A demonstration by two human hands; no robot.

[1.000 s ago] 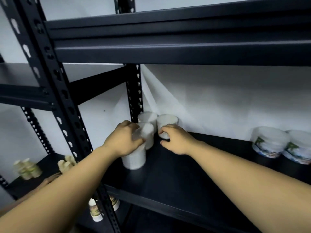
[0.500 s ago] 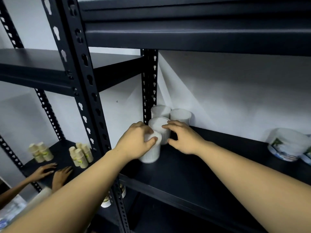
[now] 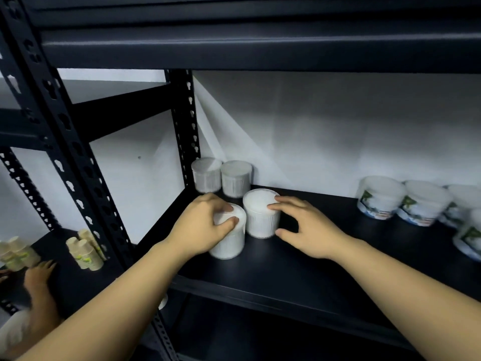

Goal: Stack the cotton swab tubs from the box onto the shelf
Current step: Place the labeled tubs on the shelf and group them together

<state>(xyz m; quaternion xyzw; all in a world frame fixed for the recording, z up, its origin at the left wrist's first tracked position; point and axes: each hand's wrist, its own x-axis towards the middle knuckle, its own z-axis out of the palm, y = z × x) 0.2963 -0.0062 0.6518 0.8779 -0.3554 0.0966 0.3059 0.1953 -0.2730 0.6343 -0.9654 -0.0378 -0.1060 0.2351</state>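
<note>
Several white cotton swab tubs stand at the left end of the black shelf (image 3: 299, 277). Two back tubs (image 3: 207, 174) (image 3: 236, 178) sit against the wall by the upright post. In front of them my left hand (image 3: 201, 230) grips the nearest tub (image 3: 229, 243) from above, fingers curled over its lid. My right hand (image 3: 304, 227) holds the tub beside it (image 3: 260, 214), fingertips on the lid edge and thumb at its lower side. The box is out of view.
Wider white tubs with green labels (image 3: 380, 196) (image 3: 423, 201) stand at the shelf's right end. A perforated black post (image 3: 186, 131) rises at the back left. On the neighbouring lower shelf stand beige bottles (image 3: 84, 250), and another person's hand (image 3: 39, 277) rests there.
The camera has shifted. My right hand has slid to the right side of its tub, with the thumb now low on it. My left hand stays on the front tub.
</note>
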